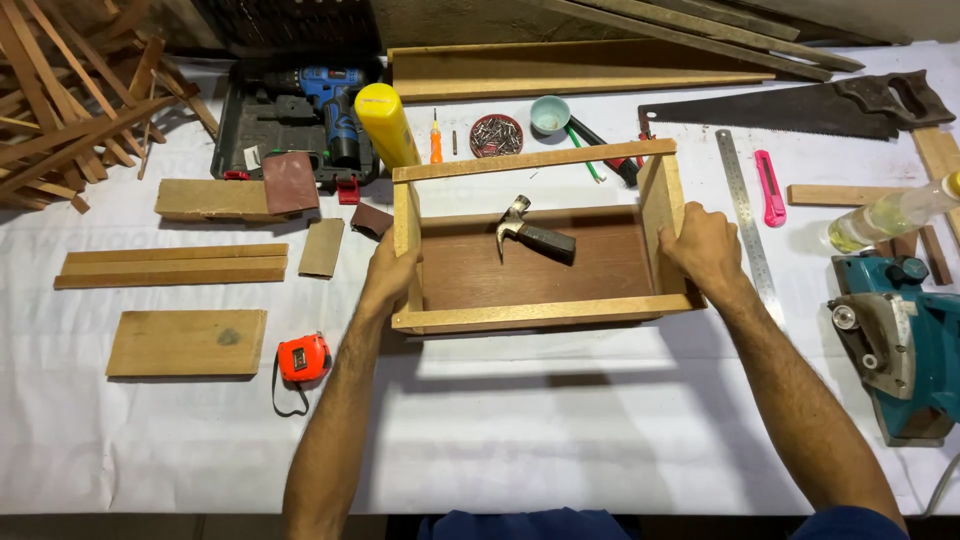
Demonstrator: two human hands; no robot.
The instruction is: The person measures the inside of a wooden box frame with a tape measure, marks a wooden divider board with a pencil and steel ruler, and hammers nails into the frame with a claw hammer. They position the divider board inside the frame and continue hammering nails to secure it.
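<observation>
White table (520,430): one wooden box (540,315), two hands.

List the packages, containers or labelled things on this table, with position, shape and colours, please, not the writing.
Yellow bottle: behind the wooden box's left corner, a tall cylinder lying tilted.
Drill case: back left, open, dark grey, with a blue and black drill inside.
Clear bottle: right edge, lying down, yellowish liquid inside.
Round tin: behind the box, small, dark red, full of nails.
Tape measure: near the left hand, orange and black.
</observation>
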